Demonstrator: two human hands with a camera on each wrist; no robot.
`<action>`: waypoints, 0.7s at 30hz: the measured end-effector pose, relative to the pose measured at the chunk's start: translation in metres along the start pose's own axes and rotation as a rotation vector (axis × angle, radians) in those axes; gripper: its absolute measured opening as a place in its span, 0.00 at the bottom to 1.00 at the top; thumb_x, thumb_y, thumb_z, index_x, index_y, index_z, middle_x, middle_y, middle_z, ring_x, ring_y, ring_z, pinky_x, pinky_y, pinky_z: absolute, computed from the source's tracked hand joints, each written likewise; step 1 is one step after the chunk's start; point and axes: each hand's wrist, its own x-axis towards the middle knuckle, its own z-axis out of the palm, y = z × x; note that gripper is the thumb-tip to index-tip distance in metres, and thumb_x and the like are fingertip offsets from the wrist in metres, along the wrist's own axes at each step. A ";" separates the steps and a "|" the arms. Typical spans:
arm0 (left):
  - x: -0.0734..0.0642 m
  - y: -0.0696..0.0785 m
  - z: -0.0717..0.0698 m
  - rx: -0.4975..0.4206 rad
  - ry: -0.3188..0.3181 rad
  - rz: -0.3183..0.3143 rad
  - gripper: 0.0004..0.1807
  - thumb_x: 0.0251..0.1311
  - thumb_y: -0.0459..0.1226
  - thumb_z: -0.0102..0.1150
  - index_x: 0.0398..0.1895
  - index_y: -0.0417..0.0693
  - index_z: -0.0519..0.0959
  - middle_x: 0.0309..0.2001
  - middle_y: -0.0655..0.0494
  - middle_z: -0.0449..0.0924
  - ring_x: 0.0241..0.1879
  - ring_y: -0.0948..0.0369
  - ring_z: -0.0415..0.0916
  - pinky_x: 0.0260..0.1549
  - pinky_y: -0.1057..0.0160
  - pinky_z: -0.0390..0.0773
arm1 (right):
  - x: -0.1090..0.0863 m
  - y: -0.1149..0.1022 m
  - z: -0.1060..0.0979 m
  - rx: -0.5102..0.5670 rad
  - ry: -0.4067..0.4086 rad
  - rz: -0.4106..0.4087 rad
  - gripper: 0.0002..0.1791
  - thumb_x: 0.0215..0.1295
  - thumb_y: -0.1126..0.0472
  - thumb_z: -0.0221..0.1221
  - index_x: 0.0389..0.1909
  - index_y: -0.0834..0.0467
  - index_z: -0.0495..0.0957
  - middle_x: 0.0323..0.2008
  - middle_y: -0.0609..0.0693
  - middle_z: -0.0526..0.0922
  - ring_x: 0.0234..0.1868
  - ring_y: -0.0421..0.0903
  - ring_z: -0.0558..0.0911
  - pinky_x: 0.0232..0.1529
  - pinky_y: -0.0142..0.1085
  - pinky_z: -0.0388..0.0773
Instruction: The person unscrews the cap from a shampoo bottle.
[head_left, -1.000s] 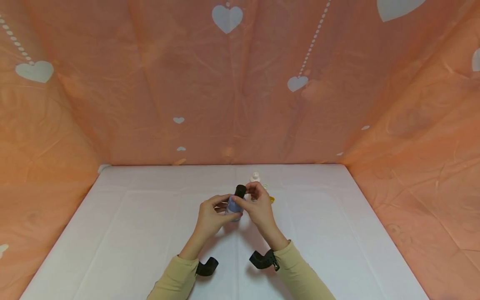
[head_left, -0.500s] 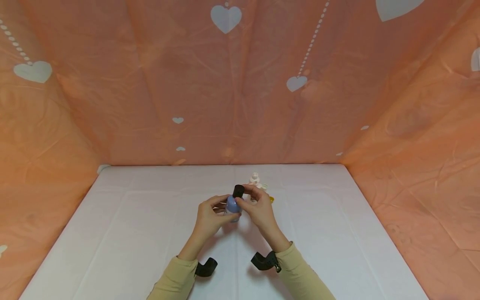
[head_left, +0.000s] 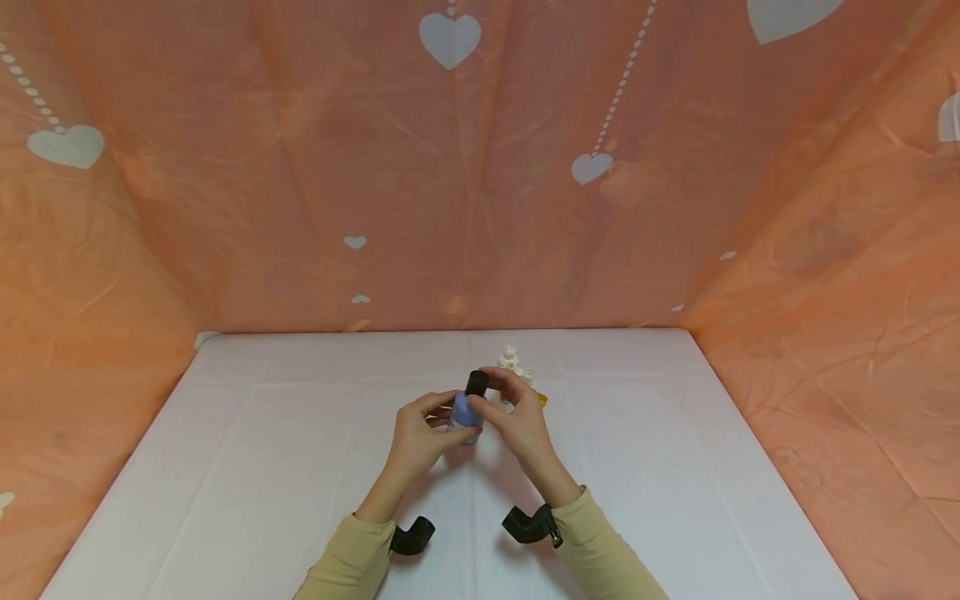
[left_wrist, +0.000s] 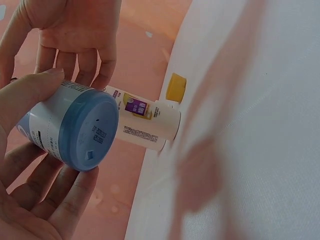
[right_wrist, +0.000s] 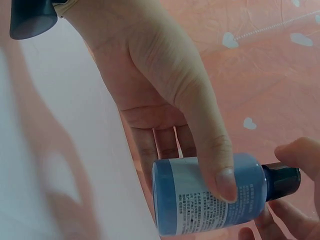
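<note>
A blue bottle (head_left: 462,412) with a white label and a black cap (head_left: 477,383) is held above the white table, tilted slightly to the right. My left hand (head_left: 418,429) grips its body, thumb on the near side and fingers behind. In the left wrist view the bottle's round blue base (left_wrist: 91,131) faces the camera. My right hand (head_left: 527,423) pinches at the cap, its thumb by the bottle's shoulder in the head view. The right wrist view shows that thumb and fingers (right_wrist: 277,220) on either side of the cap; the cap sits on the bottle.
White bottles (head_left: 509,358) stand behind my right hand, one with a purple and yellow label (left_wrist: 137,107). A yellow cap-like piece (left_wrist: 176,88) is beside them. An orange curtain with hearts (head_left: 465,208) surrounds the white-covered table (head_left: 300,467).
The fingers of my right hand have shifted around the cap, toward the left. The bottle has turned slightly and stands a little more upright. My left hand has barely moved.
</note>
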 end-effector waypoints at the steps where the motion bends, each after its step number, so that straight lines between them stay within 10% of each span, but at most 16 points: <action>1: 0.000 0.000 0.000 0.000 0.001 -0.005 0.28 0.35 0.33 0.81 0.47 0.46 0.83 0.41 0.54 0.82 0.40 0.57 0.80 0.39 0.63 0.82 | 0.000 0.000 0.000 0.003 0.006 -0.003 0.23 0.56 0.61 0.69 0.54 0.57 0.77 0.49 0.52 0.79 0.54 0.51 0.74 0.58 0.60 0.61; 13: -0.008 0.041 -0.002 0.022 -0.019 -0.006 0.26 0.39 0.26 0.76 0.47 0.34 0.81 0.41 0.44 0.81 0.41 0.48 0.80 0.42 0.49 0.81 | -0.003 -0.035 0.003 -0.060 0.053 0.009 0.22 0.52 0.67 0.70 0.46 0.66 0.74 0.43 0.59 0.77 0.45 0.54 0.74 0.48 0.53 0.67; 21: -0.001 0.006 0.001 0.010 -0.008 -0.018 0.29 0.36 0.31 0.79 0.48 0.42 0.83 0.42 0.51 0.82 0.41 0.55 0.80 0.41 0.57 0.82 | -0.004 -0.042 0.003 -0.096 0.029 0.036 0.18 0.53 0.68 0.70 0.44 0.66 0.77 0.43 0.57 0.78 0.47 0.54 0.75 0.48 0.49 0.69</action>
